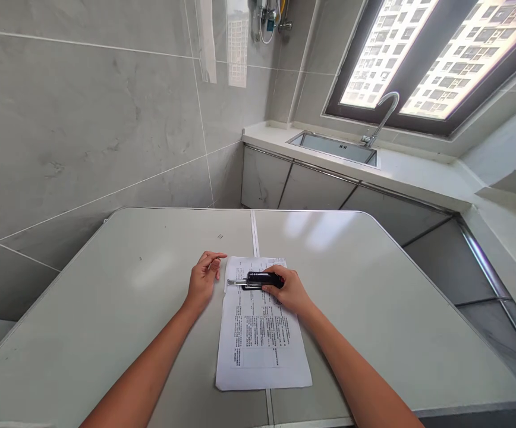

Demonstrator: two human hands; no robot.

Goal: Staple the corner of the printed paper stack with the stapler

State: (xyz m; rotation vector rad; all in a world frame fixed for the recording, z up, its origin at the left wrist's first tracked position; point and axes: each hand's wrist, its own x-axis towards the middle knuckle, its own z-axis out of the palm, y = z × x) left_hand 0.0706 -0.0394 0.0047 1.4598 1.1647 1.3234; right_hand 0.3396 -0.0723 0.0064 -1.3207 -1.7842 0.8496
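A black stapler [258, 277] lies across the upper part of the printed paper sheets [264, 368], with its metal rail sticking out to the left. My right hand [290, 289] is closed round the stapler's right end. Just left of the paper's top edge is my left hand [203, 279], its fingers drawn together near the tips. Something small and dark may be between those fingertips, but it is too small to name. Beyond that hand, a few tiny thin metal pieces [220, 236] that look like staples lie on the table.
The pale folding table [106, 333] has a seam running down its middle. Past its far edge stands a white counter [418, 172] with a sink [333, 146] and a tall faucet [383, 119] under a window. A grey tiled wall [84, 119] borders the left side.
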